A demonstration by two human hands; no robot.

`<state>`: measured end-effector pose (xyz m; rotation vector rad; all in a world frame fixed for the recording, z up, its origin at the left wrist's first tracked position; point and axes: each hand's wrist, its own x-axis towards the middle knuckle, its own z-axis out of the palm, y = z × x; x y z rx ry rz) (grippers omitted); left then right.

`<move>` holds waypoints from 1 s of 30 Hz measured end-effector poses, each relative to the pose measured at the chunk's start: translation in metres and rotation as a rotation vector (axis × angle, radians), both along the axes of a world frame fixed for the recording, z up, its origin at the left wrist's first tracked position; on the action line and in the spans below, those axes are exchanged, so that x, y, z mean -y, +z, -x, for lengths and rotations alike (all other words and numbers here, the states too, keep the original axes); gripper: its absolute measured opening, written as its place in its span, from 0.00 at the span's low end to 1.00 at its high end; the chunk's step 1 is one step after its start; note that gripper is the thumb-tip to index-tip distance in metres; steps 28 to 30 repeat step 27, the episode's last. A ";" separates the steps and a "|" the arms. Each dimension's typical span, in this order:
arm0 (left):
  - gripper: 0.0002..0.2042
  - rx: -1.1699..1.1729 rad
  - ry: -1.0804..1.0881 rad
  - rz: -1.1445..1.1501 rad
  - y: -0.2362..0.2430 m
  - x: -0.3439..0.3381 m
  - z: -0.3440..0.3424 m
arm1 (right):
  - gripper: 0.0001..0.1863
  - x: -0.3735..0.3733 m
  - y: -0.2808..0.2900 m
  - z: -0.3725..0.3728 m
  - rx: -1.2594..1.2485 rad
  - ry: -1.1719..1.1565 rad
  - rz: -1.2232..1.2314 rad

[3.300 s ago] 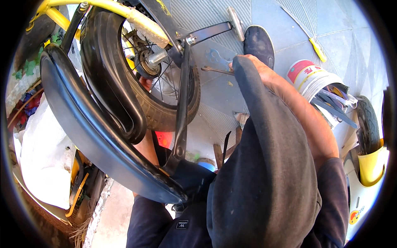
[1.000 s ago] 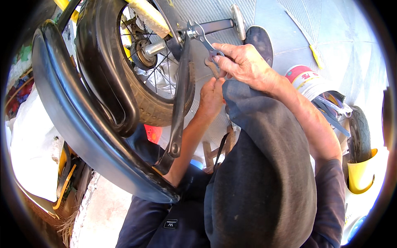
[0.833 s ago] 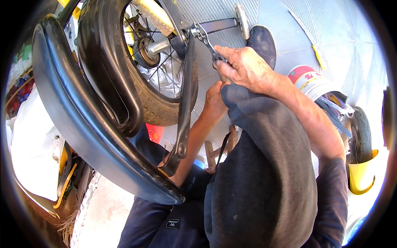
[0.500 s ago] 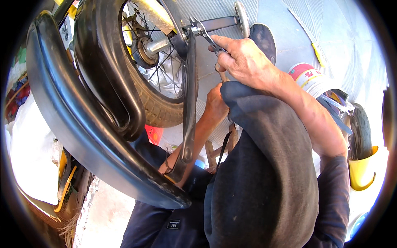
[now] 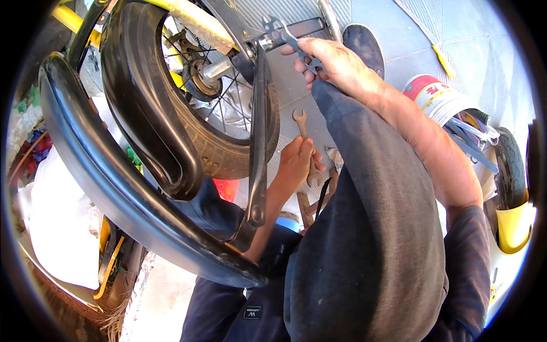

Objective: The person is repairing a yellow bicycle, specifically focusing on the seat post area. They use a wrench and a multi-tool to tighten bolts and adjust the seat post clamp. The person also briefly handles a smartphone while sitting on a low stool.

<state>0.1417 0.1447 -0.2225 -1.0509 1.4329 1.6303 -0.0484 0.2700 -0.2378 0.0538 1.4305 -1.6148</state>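
My right hand (image 5: 345, 68) grips a flat multi-slot wrench (image 5: 292, 43) between thumb and fingers. The wrench's toothed head lies just beyond a bolt end (image 5: 265, 43) on a black metal bar (image 5: 261, 125), apart from it as far as I can see. Lower down, my left hand (image 5: 296, 162) is closed round the middle of a double open-ended wrench (image 5: 300, 121), one jaw pointing away from me. Left of both hands stands a spoked wheel with a worn tire (image 5: 228, 162), beside a black curved cover (image 5: 128, 85).
A long black fender (image 5: 108, 159) sweeps across the left. Behind my right hand lies a shoe (image 5: 363, 48). At right are a tool-filled bucket (image 5: 436, 100), a small tire (image 5: 511, 171) and a yellow holder (image 5: 514, 228). A yellow-handled tool (image 5: 443, 61) lies on the floor.
The flat wrench has come away from the bolt and shifted up in my right hand. My left hand has moved down, bringing its wrench into fuller sight. The whole view has shifted slightly.
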 end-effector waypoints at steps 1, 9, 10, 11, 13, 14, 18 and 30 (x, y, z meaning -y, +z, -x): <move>0.14 0.003 -0.037 0.024 0.006 0.005 -0.002 | 0.33 -0.001 -0.004 0.000 -0.024 -0.039 -0.010; 0.16 0.279 -0.175 0.203 0.065 0.041 -0.010 | 0.32 -0.010 0.003 0.001 -0.206 -0.121 -0.301; 0.15 0.270 -0.134 0.169 0.070 0.048 -0.010 | 0.32 -0.009 0.002 0.001 -0.191 -0.123 -0.301; 0.14 0.275 -0.051 0.173 0.072 0.052 -0.015 | 0.32 -0.010 0.000 -0.001 -0.242 -0.123 -0.312; 0.13 0.285 0.118 0.180 0.072 0.062 -0.026 | 0.31 -0.008 -0.008 -0.005 -0.343 -0.119 -0.333; 0.12 0.320 0.147 0.177 0.077 0.066 -0.025 | 0.30 -0.008 -0.010 -0.005 -0.309 -0.108 -0.317; 0.16 0.237 0.410 0.143 0.089 0.088 -0.027 | 0.27 -0.006 -0.004 -0.003 -0.267 -0.053 -0.320; 0.17 -0.028 0.440 0.333 0.075 0.143 -0.020 | 0.19 -0.001 -0.001 -0.005 -0.390 0.021 -0.345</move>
